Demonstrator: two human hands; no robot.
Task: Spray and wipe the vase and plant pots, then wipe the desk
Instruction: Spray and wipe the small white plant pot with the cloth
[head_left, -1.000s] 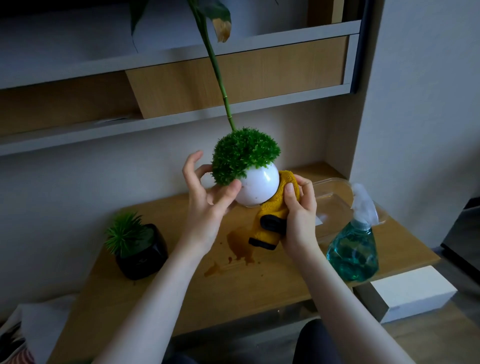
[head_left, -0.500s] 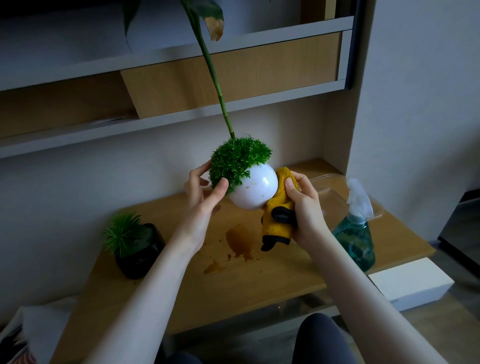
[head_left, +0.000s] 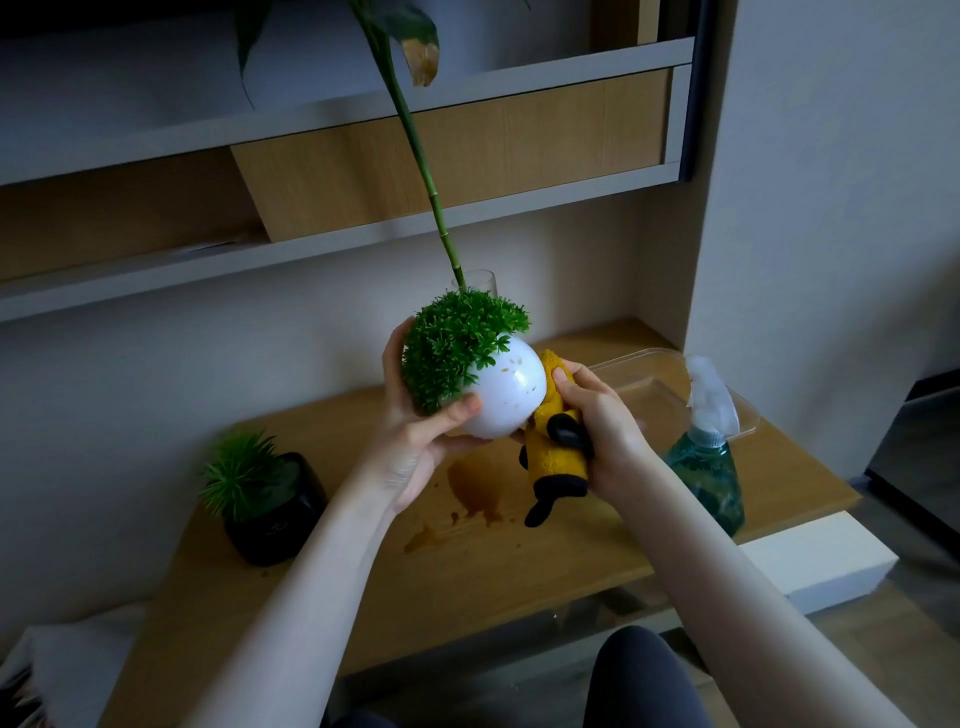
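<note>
Two plant pots are in view. One is a round white pot (head_left: 506, 397) with a dense mop of small green leaves (head_left: 457, 345) spilling over its top and left side; it is held up in the air above the desk (head_left: 519, 561), tilted to the left. The left hand (head_left: 415, 431) cups it from below and behind, thumb pressed on the pot's lower front, so that grip is closed around the pot. The right hand (head_left: 597, 415) clasps one yellow cloth with black trim (head_left: 553, 452), its grip folded tight on the cloth, which is pressed against the pot's right side; the cloth's loose end hangs down below the hand.

The second pot is black (head_left: 275, 512) and holds a spiky green plant (head_left: 239, 467); it stands on the left part of the desk, well apart from the hands.

One glass vase (head_left: 480, 279) shows only as a clear rim behind the white pot's leaves; a single long green stem (head_left: 415, 140) rises from it past the shelves (head_left: 467, 98). Whether it holds water cannot be told.

One spray bottle (head_left: 709, 457), with bluish-green liquid inside and a pale trigger head, stands at the right of the desk. One clear plastic tray (head_left: 649, 374) lies just behind it; its contents cannot be made out. Dark wet patches (head_left: 478, 483) mark the desk under the hands.
</note>
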